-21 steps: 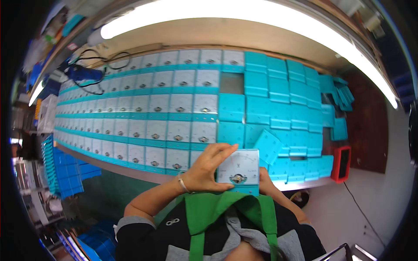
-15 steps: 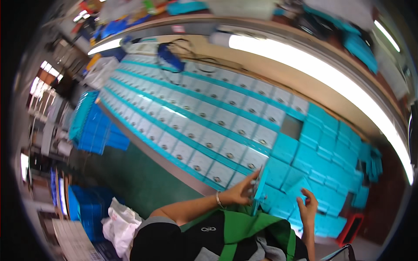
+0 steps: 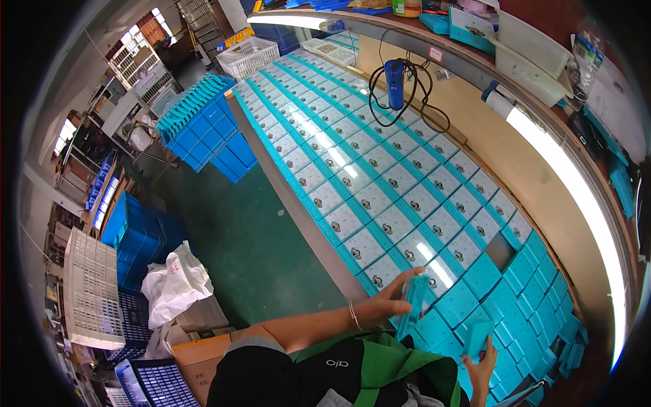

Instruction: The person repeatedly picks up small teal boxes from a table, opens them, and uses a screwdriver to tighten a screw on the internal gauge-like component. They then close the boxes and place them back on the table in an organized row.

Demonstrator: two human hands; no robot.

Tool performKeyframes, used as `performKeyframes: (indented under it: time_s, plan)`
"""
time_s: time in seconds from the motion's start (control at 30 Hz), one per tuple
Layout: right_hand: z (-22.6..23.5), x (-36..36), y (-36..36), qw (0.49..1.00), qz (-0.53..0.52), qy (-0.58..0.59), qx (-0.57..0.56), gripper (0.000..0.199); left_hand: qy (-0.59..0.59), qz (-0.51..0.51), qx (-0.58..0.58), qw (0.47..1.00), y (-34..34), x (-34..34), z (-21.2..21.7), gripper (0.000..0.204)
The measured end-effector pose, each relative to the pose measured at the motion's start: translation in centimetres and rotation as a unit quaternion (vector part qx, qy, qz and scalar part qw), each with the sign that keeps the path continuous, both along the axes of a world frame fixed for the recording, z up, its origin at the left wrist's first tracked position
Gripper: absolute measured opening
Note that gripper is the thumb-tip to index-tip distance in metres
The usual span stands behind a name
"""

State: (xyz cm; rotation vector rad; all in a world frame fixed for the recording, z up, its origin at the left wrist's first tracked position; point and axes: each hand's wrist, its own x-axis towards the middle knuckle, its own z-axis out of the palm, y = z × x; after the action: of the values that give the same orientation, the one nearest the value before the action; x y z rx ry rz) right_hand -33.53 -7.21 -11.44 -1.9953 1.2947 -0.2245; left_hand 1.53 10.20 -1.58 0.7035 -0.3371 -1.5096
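My left hand (image 3: 385, 300) grips a flat teal panel meter (image 3: 412, 305), held on edge just above the near rim of the long workbench (image 3: 298, 217). A bracelet sits on that wrist. My right hand (image 3: 483, 366) reaches low at the right and touches a teal box (image 3: 477, 334) lying among other teal boxes. Rows of teal meters with white dial faces (image 3: 380, 169) cover the bench from near to far.
A blue tool with a black coiled cable (image 3: 395, 76) lies at the back of the bench. Stacked blue crates (image 3: 203, 129) stand on the green floor at the left, with a white plastic bag (image 3: 175, 279), a cardboard box (image 3: 203, 353) and white baskets (image 3: 88, 292). A lit tube lamp (image 3: 576, 203) runs overhead.
The view has swung left, showing the bench's full length and the floor. The meter I held flat with both hands is now on edge in my left hand; my right hand dropped to the boxes.
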Motion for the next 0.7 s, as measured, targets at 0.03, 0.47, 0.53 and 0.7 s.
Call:
performKeyframes:
  time_s: [0.03,0.47,0.53,0.7]
  plan:
    - [1.1,1.1,0.3,0.992,-0.03,-0.111,0.044,0.105,-0.016,0.028,0.015,0.999,-0.2,0.3,-0.6,0.105]
    - [7.6,13.9,2.8,0.792,-0.022,-0.41,0.452,0.089,-0.129,-0.047,0.007,0.99,-9.0,-1.2,-2.4,0.099]
    - [7.6,13.9,3.0,0.799,-0.033,-0.411,0.438,0.087,-0.136,-0.071,0.029,0.988,-9.7,-1.1,-2.3,0.1]
    - [6.7,14.0,3.7,0.787,-0.065,-0.441,0.426,0.089,-0.128,-0.127,0.06,0.982,-11.0,-0.5,-1.8,0.102]
